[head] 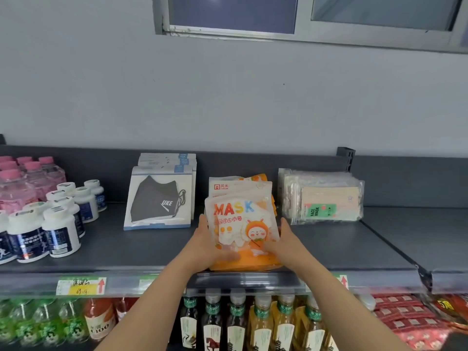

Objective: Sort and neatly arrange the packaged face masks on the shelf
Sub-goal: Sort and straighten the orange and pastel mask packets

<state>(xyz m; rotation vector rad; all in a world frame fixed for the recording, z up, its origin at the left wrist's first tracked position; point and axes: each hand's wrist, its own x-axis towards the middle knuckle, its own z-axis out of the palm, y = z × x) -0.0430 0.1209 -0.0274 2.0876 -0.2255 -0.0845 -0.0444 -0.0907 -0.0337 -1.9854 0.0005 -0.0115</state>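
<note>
A stack of orange-and-white children's mask packs [240, 216], printed MASK with a cartoon figure, lies in the middle of the dark grey shelf [342, 244]. My left hand [207, 244] grips the stack's left edge and my right hand [283, 241] grips its right edge, thumbs on the top pack. To the left stands a pile of white packs showing a black mask [159, 198]. To the right lies a pile of clear packs of pastel masks [321, 196] with a green FACE MASK label.
White supplement bottles [50, 224] and pink-capped drink bottles [22, 181] fill the shelf's left end. Price tags [81, 286] run along the front rail. Bottled drinks [253, 323] and red packets [410, 317] sit on the shelf below. A wall and window are behind.
</note>
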